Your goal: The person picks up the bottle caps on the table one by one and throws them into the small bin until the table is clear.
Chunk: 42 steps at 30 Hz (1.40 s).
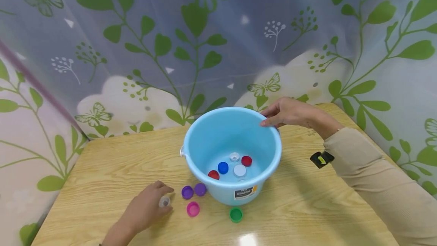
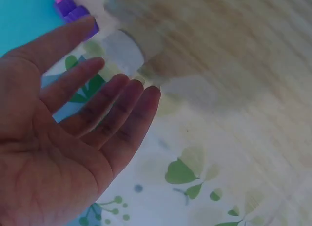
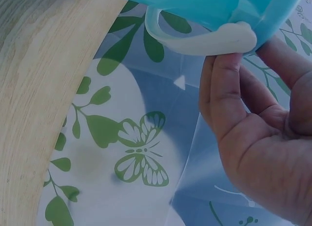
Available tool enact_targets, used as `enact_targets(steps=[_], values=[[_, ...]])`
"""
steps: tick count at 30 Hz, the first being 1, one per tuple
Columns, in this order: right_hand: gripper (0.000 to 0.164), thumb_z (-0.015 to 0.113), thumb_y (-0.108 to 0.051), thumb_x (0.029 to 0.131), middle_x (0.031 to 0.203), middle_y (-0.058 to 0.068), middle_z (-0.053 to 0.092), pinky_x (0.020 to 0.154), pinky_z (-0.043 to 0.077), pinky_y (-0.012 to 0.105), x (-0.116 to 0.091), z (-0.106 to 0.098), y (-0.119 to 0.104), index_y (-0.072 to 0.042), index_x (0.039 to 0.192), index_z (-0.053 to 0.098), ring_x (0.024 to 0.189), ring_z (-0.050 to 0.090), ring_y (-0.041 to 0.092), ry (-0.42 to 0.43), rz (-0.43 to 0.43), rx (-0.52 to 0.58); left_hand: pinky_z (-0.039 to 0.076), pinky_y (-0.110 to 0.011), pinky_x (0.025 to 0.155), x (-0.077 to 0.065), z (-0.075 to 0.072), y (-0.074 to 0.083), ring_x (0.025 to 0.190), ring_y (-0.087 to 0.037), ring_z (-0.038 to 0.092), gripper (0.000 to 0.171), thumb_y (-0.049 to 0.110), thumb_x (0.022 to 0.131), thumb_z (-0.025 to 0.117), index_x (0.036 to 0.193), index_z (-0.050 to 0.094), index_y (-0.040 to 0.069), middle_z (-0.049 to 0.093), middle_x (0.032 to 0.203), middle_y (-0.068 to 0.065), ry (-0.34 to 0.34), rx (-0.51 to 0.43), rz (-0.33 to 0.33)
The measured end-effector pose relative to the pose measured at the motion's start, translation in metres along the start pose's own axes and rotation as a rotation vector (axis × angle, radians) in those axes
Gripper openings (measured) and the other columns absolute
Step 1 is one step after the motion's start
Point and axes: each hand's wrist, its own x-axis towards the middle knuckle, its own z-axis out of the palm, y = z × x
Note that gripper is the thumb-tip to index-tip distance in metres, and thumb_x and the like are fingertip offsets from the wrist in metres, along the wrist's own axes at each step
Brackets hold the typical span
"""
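A light blue bucket (image 1: 201, 139) stands on the table, several bottle caps in its bottom, among them a blue cap (image 1: 223, 167) and a red cap (image 1: 246, 161). My right hand (image 1: 288, 114) holds its rim on the far right, thumb over the edge. In the right wrist view, the fingers lie under the white handle (image 3: 209, 42). My left hand (image 1: 145, 206) is left of the bucket, with a whitish cap (image 1: 164, 201) at its fingers. The left wrist view has this hand (image 2: 73, 123) with fingers spread, the whitish cap (image 2: 124, 51) just past the fingertips.
Left of the bucket's base lie two purple caps (image 1: 187, 192) and a pink cap (image 1: 193, 208). A green cap (image 1: 236, 214) sits in front of it. Patterned cloth (image 1: 164, 48) hangs behind the wooden table (image 1: 102, 162).
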Motion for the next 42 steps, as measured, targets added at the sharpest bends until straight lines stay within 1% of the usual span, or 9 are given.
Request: enact_targets(steps=[5,9,16,21,25,30,36,39,42], values=[[0.044,0.071,-0.018,0.088,0.106,0.011,0.068,0.083,0.055,0.036,0.001,0.0,0.0,0.002,0.125,0.061,0.087,0.067,0.022,0.0,-0.009,-0.001,0.055,-0.04,0.074,0.0,0.005,-0.003,0.08,-0.019,0.06,0.025,0.008,0.07,0.081,0.093,0.072,0.009,0.06,0.087,0.0,0.009,0.005,-0.021],[0.043,0.071,-0.018,0.088,0.105,0.011,0.068,0.083,0.055,0.036,0.0,0.0,0.0,0.002,0.125,0.061,0.087,0.067,0.023,-0.001,-0.007,0.001,0.056,-0.037,0.072,0.0,0.007,-0.004,0.076,-0.016,0.06,0.015,0.005,0.072,0.08,0.084,0.073,0.011,0.059,0.083,0.003,0.007,0.011,0.021],[0.042,0.071,-0.019,0.088,0.104,0.01,0.069,0.084,0.054,0.037,-0.001,-0.001,0.0,0.001,0.124,0.062,0.087,0.067,0.022,-0.002,-0.009,-0.006,0.055,-0.032,0.067,0.0,0.009,-0.006,0.073,-0.014,0.058,0.013,0.0,0.073,0.076,0.082,0.073,0.01,0.059,0.08,0.001,0.041,0.025,0.094],[0.042,0.071,-0.02,0.088,0.103,0.009,0.069,0.085,0.054,0.036,0.0,-0.001,-0.001,0.001,0.124,0.062,0.087,0.066,0.022,-0.002,-0.005,-0.021,0.056,-0.033,0.07,0.002,0.006,-0.004,0.077,-0.016,0.06,0.013,0.0,0.076,0.076,0.085,0.073,0.008,0.061,0.084,0.0,0.049,-0.012,0.036],[0.042,0.071,-0.021,0.088,0.101,0.008,0.069,0.086,0.054,0.036,-0.001,-0.001,-0.001,0.0,0.123,0.063,0.089,0.066,0.021,0.01,0.008,-0.04,0.055,-0.033,0.07,0.008,-0.013,-0.003,0.081,-0.018,0.061,0.017,0.003,0.079,0.076,0.095,0.073,0.002,0.061,0.089,-0.003,0.103,-0.011,0.029],[0.043,0.071,-0.022,0.088,0.103,0.008,0.069,0.087,0.053,0.037,-0.001,0.0,-0.001,0.0,0.124,0.062,0.09,0.066,0.021,0.011,0.01,-0.038,0.052,-0.032,0.064,0.019,-0.053,0.002,0.079,-0.019,0.059,0.02,0.004,0.083,0.074,0.102,0.071,-0.001,0.061,0.093,-0.006,0.219,0.05,0.114],[0.043,0.071,-0.023,0.088,0.103,0.008,0.069,0.087,0.053,0.038,-0.002,-0.001,0.0,-0.001,0.124,0.062,0.089,0.066,0.022,0.013,0.008,-0.026,0.051,-0.036,0.063,0.031,-0.099,0.021,0.081,-0.023,0.059,0.023,0.003,0.085,0.071,0.107,0.07,-0.002,0.061,0.1,-0.01,0.307,0.073,0.21],[0.043,0.072,-0.023,0.087,0.102,0.008,0.069,0.086,0.053,0.037,-0.002,-0.001,0.0,-0.001,0.123,0.063,0.089,0.066,0.022,0.014,0.009,-0.027,0.05,-0.035,0.062,0.038,-0.113,0.033,0.082,-0.023,0.059,0.025,0.004,0.086,0.07,0.11,0.069,-0.002,0.061,0.103,-0.011,0.338,0.073,0.253],[0.043,0.072,-0.023,0.087,0.101,0.008,0.069,0.086,0.053,0.038,-0.002,-0.001,0.0,-0.001,0.123,0.063,0.088,0.066,0.022,0.017,0.011,-0.03,0.05,-0.035,0.063,0.046,-0.12,0.046,0.084,-0.022,0.058,0.028,0.003,0.085,0.071,0.113,0.068,-0.001,0.06,0.105,-0.011,0.371,0.077,0.306]])
